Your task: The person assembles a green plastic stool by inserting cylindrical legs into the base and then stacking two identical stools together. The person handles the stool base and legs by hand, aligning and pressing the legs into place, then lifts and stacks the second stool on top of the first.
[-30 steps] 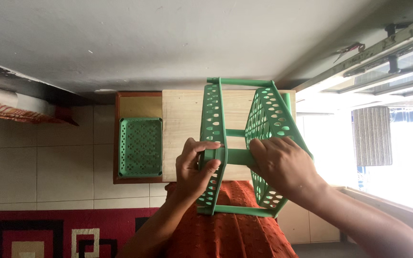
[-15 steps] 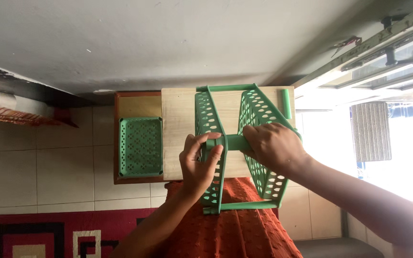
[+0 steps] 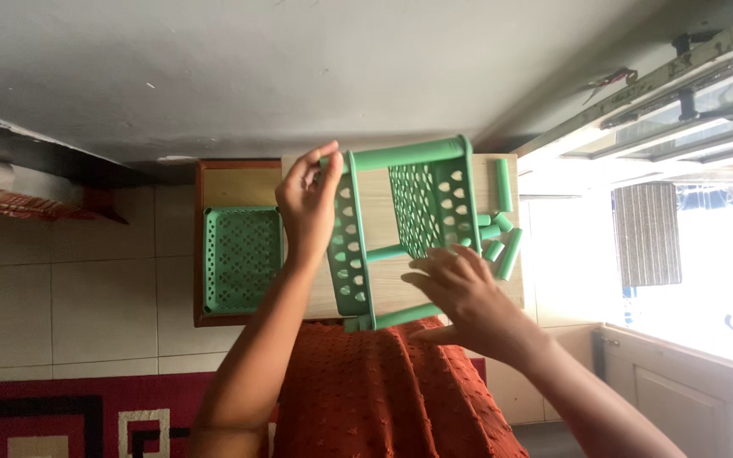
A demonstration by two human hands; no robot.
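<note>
Left hand grip closed on the far corner of the green plastic rack: perforated panels joined by smooth round tubes, held above the worktop. Right hand fingers spread flat against the rack's near right side, not clenched. Loose green tubes lie right. Spare perforated tray left. Pale wooden worktop; tiled floor, red patterned rug.

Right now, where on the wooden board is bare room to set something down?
The board is bare between the two panels of the green rack, though a crossbar spans it. The edge by the loose tubes is crowded. The left hand and right hand block the rack's sides.
</note>
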